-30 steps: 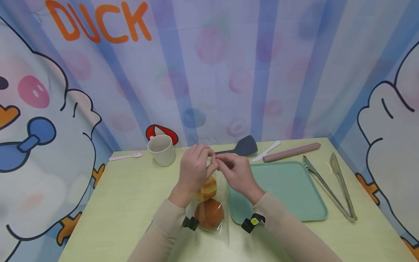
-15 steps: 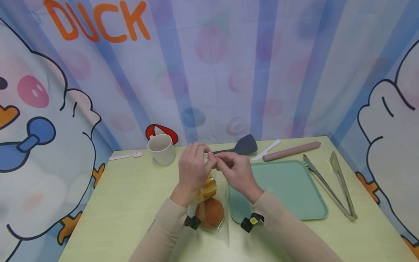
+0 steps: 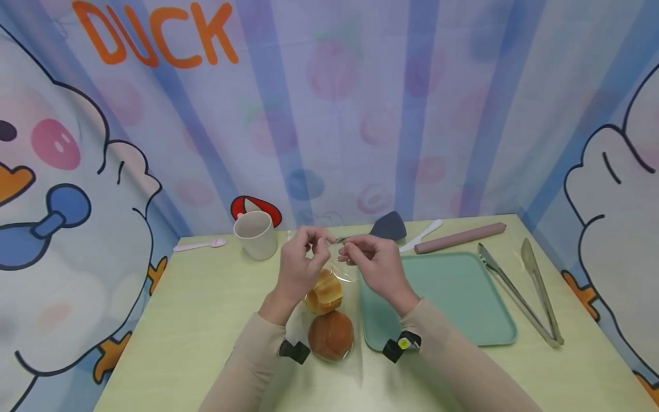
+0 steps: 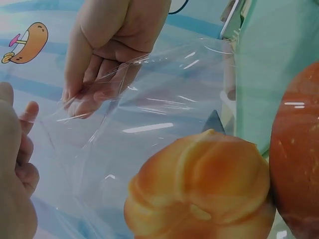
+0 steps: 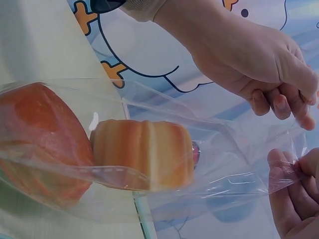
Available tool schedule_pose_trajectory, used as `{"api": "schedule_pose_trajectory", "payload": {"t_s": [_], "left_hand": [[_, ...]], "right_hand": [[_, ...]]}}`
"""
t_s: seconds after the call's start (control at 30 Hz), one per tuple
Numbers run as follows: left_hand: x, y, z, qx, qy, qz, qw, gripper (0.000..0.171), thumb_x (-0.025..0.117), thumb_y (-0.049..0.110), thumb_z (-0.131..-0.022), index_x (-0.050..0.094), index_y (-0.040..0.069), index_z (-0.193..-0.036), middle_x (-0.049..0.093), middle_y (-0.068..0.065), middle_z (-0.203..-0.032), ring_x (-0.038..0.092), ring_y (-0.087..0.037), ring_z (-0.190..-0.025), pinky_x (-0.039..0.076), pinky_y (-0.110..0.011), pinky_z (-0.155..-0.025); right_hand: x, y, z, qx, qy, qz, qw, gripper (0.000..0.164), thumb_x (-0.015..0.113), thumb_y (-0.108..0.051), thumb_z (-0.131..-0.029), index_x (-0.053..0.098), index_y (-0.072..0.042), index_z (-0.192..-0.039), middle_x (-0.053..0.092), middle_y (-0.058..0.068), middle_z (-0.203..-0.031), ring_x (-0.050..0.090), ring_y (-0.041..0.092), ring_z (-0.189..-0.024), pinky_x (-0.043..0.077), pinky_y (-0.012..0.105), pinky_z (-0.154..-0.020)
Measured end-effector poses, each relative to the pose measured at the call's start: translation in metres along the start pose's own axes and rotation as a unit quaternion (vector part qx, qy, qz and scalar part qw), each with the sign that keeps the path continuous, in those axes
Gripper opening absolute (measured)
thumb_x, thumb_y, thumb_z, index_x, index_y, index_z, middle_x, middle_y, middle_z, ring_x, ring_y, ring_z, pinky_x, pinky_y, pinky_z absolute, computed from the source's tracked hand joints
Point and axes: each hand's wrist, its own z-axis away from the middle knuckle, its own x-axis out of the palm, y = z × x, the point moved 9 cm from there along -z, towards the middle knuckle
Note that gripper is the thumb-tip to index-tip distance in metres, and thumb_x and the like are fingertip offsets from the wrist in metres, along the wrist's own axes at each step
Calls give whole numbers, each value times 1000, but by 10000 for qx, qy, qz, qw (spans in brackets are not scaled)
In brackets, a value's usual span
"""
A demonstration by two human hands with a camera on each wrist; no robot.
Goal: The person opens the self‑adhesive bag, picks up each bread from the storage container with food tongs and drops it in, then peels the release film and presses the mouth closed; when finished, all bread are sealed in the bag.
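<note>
A clear plastic bag (image 4: pixel 164 109) lies between both hands, with a round brown bun (image 3: pixel 331 336) and a golden, ridged, ring-shaped bread (image 3: pixel 323 292) inside. My right hand (image 3: pixel 378 266) pinches the bag's upper edge between thumb and fingers; the film runs into its grip in the left wrist view. Opposite it, my left hand (image 3: pixel 304 263) hovers at the bag's far end, fingers loosely bent, thumb and index finger apart. Its fingertips (image 5: pixel 308 122) are close to the bag's mouth in the right wrist view.
Right of the bag is a green tray (image 3: pixel 448 303), with metal tongs (image 3: pixel 543 306) beyond. Along the back lie a dark spatula (image 3: pixel 389 226), a white knife (image 3: pixel 422 234) and a mauve rolling pin (image 3: pixel 460 238). A white mug (image 3: pixel 257 237) and pink fork (image 3: pixel 201 245) sit at left.
The hands were together at the bag's top and have now moved apart. The left thumb and index finger have spread, and more of the ring-shaped bread shows.
</note>
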Motion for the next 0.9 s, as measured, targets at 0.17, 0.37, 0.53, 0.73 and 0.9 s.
{"api": "schedule_pose_trajectory", "payload": {"t_s": [0.17, 0.37, 0.53, 0.73, 0.9], "left_hand": [[-4, -6, 3, -229, -162, 45, 9996, 4, 58, 1, -96, 61, 2, -97, 69, -10, -87, 57, -20, -68, 47, -29, -59], [-16, -5, 1, 120, -312, -303, 9990, 5, 72, -2, -96, 70, 0, -100, 72, -10, -91, 68, -22, -79, 60, -34, -74], [-30, 1, 1, 711, -165, -615, 9954, 18, 84, -9, -80, 76, 2, -92, 77, -9, -87, 75, -24, -82, 63, -37, -78], [-40, 3, 4, 980, -64, -1128, 9888, 17, 87, -9, -77, 80, -1, -90, 79, -10, -87, 77, -27, -83, 64, -39, -79], [-54, -1, 7, 909, 412, -1463, 9842, 16, 87, -7, -79, 81, 0, -93, 80, -11, -89, 78, -28, -82, 64, -42, -76]], "right_hand": [[-2, 4, 1, 125, 12, -43, 9999, 15, 67, -10, -104, 77, 0, -107, 79, 16, -95, 79, 26, -83, 65, 30, -74], [-7, 3, -1, 186, 66, -82, 9998, 14, 68, -11, -103, 77, -1, -107, 80, 14, -95, 78, 19, -83, 64, 30, -75], [-9, 3, -2, 173, 48, -185, 9997, 13, 68, -11, -103, 76, -2, -106, 80, 13, -96, 79, 17, -84, 64, 31, -76], [-9, 2, -1, 132, 7, -251, 9996, 14, 67, -10, -104, 76, -1, -109, 80, 15, -99, 79, 18, -87, 64, 32, -78], [-9, 0, -1, 61, 14, -249, 9997, 13, 66, -9, -104, 76, -2, -109, 80, 15, -99, 79, 16, -86, 65, 33, -79]]}}
